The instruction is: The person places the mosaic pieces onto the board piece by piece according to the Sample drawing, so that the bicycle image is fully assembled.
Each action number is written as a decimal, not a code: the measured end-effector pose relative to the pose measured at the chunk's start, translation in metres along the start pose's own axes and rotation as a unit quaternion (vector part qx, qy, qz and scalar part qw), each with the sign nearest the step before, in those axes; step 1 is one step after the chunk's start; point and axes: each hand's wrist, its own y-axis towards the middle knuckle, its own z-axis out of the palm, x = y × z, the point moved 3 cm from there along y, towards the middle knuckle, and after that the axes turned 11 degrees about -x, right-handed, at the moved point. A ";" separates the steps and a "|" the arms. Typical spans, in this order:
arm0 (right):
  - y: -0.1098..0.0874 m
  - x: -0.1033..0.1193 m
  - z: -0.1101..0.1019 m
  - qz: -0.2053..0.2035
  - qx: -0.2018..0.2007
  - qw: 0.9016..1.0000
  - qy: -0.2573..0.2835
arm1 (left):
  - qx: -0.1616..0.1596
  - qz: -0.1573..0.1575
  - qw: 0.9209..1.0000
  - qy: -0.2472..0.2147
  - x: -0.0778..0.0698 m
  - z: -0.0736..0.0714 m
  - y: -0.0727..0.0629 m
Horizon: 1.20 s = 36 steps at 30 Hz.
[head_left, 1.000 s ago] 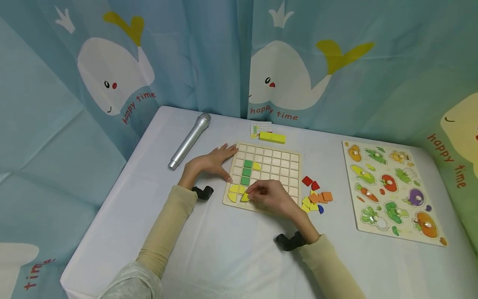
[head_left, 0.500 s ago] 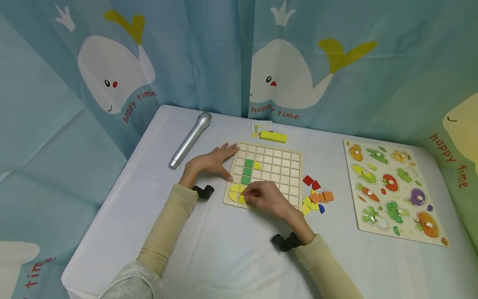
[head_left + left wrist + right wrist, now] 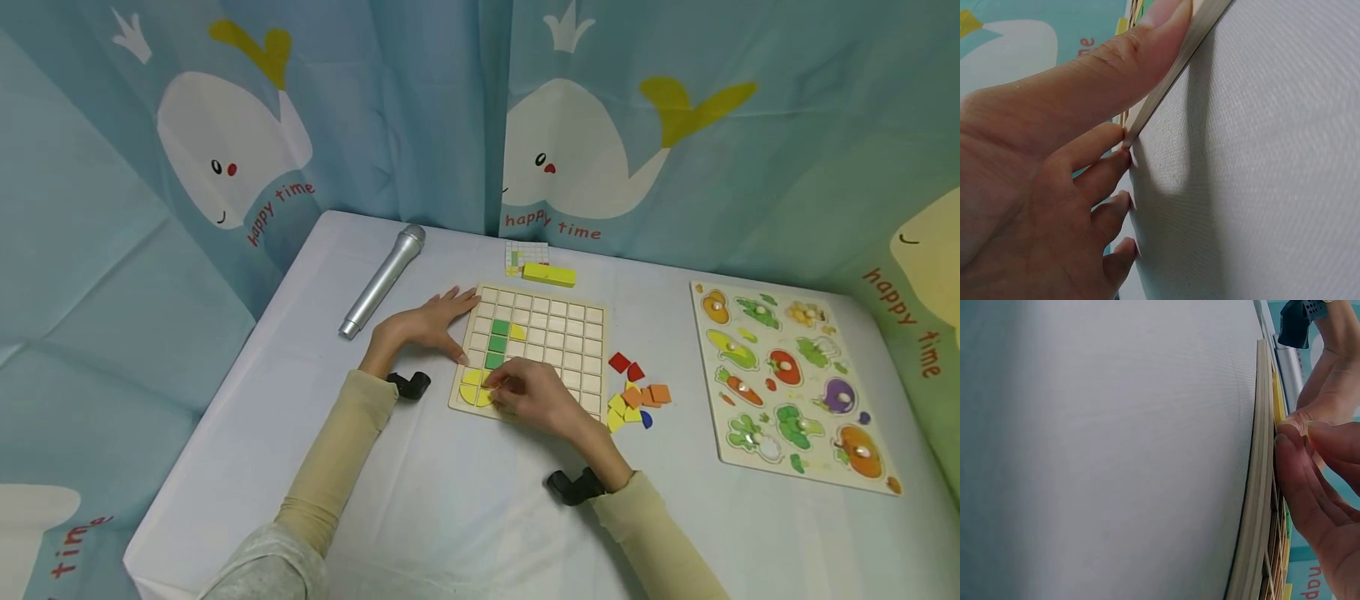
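Observation:
A wooden grid board point(image 3: 557, 328) lies on the white table. Spread along its left edge, my left hand point(image 3: 431, 323) rests its thumb on the frame, fingers straight; the left wrist view shows the thumb point(image 3: 1141, 53) on the rim. Over the board's lower left, my right hand point(image 3: 536, 392) pinches at a yellow quarter-circle tile point(image 3: 483, 396), its far side hidden by the fingers. Other yellow quarter-circle tiles point(image 3: 469, 379) lie beside it, rounding into a circle. In the right wrist view the fingertips point(image 3: 1283, 440) meet close against the board. Several green square tiles point(image 3: 497, 343) form a column above.
Loose red, yellow, orange and blue tiles point(image 3: 633, 400) lie right of the board. Behind it are a yellow block point(image 3: 548, 275) and a pattern card point(image 3: 527, 252). A silver microphone point(image 3: 382, 282) lies back left, a vegetable peg puzzle point(image 3: 780, 400) far right.
My right hand has brought the yellow quarter-circle tile left and down into the lower-left group, and its fingertips have shifted slightly upward there. The left hand has stayed put.

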 end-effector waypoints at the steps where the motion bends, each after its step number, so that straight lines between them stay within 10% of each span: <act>1: 0.000 0.000 0.000 -0.001 -0.001 1.000 0.002 | 0.000 -0.001 1.000 0.000 0.000 0.000 0.000; 23: 0.002 -0.001 -0.001 0.014 -0.007 1.000 0.011 | 0.004 -0.004 1.000 0.002 0.000 -0.001 -0.001; 36: 0.017 0.015 0.023 0.070 -0.015 0.993 -0.091 | 0.007 0.003 1.000 0.012 0.001 0.000 0.000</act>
